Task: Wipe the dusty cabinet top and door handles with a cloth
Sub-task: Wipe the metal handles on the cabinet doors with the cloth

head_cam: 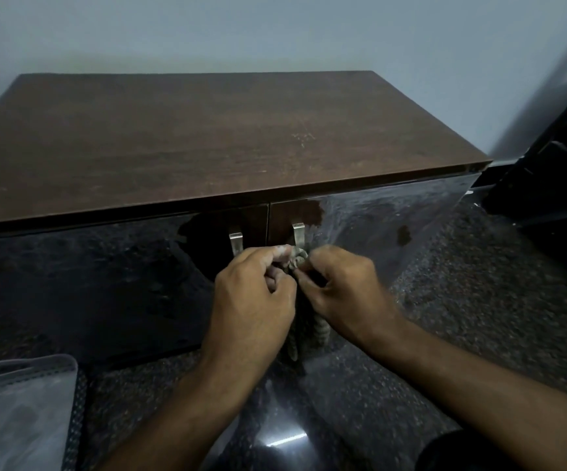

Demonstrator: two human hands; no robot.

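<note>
Hands, left [251,294] and right [343,287], each grip tight on cloth [297,258] at right door handle [298,232].

The cabinet top [207,137], dark brown wood grain with faint pale scuffs toward 2 o'clock, is lying flat against the wall. Two metal handles are hanging side by side below its front edge: the left handle [235,242] bare, the right handle [298,234] partly covered at 6 o'clock by a bunched grey cloth [297,261], its tail dangling.
</note>
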